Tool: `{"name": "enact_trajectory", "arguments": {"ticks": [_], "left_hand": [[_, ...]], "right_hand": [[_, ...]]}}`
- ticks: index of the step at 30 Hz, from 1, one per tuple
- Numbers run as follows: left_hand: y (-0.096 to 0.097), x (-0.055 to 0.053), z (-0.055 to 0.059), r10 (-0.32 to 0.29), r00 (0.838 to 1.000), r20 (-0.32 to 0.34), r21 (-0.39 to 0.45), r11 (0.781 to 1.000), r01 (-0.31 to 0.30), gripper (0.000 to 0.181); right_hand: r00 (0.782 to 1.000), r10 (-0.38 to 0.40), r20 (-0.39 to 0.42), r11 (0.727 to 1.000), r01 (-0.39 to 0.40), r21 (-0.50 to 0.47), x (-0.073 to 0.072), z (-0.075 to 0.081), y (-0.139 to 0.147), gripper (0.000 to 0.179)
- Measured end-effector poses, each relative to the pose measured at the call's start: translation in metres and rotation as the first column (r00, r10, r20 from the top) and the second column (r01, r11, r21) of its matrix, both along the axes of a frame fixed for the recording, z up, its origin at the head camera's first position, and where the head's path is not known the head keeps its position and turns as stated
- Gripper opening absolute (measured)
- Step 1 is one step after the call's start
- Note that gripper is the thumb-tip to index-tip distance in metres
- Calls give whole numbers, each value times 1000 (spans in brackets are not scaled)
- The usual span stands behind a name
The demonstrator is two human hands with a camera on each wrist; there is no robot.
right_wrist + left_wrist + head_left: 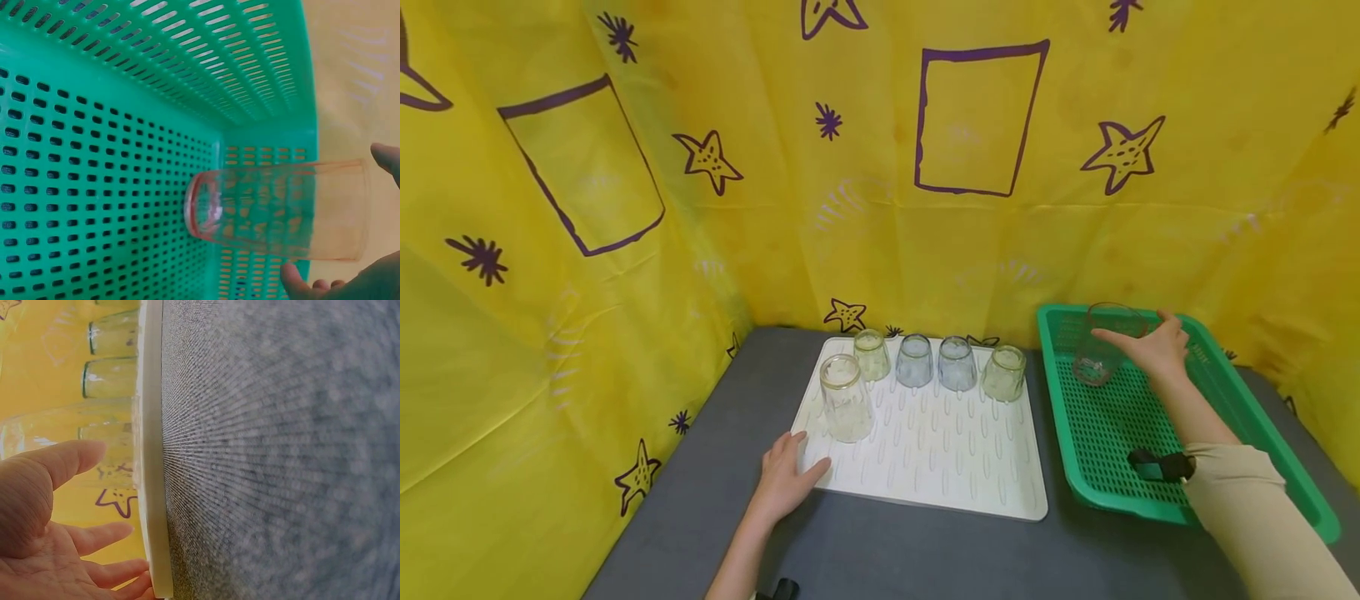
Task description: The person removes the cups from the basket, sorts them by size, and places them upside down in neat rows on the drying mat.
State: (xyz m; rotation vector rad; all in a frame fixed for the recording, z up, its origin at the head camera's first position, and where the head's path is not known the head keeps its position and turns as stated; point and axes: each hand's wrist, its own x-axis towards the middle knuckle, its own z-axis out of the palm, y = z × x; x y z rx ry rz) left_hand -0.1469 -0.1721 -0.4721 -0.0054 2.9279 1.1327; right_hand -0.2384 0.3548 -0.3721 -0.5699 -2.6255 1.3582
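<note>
A tall clear glass with a pink tint [275,209] stands upright on the floor of the green basket [94,162]. My right hand [1159,346] is beside its upper part, thumb and fingers spread; in the right wrist view gaps show between the digits and the glass. On the white ridged mat [925,467] a tall clear glass [847,404] stands upside down at the left. My left hand [786,482] is at the mat's front left corner with loosely spread fingers, holding nothing. Its fingertips [140,565] reach the mat's edge.
Along the mat's back edge stand several small upturned glasses: a greenish one [872,357], two bluish ones [914,362] and another greenish one [1003,375]. The dark grey table [715,433] meets a yellow patterned cloth [760,167] at the back and sides.
</note>
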Motion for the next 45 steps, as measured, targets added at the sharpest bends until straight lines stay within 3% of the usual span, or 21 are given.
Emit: {"name": "enact_trajectory", "arguments": {"ticks": [5,12,22,38,45], "left_hand": [[1,1,-2,-10,1000,-9,10,1000,11,64],[3,1,-4,-13,1000,-24,14,1000,14,63],[5,0,-5,-11,1000,-27,11,1000,11,63],[0,0,-1,-18,999,-33,1,1000,18,62],[-2,1,-1,-10,999,-34,2,1000,10,62]], "right_hand": [[1000,-9,16,1000,9,-24,-1,-8,2,112],[1000,2,-31,1000,-3,-29,-4,-17,5,107],[998,17,-66,1000,-18,-24,-2,-17,7,104],[994,89,-68,992,-94,-80,16,17,3,111],[991,81,-103,991,-91,-101,28,29,-6,103]]}}
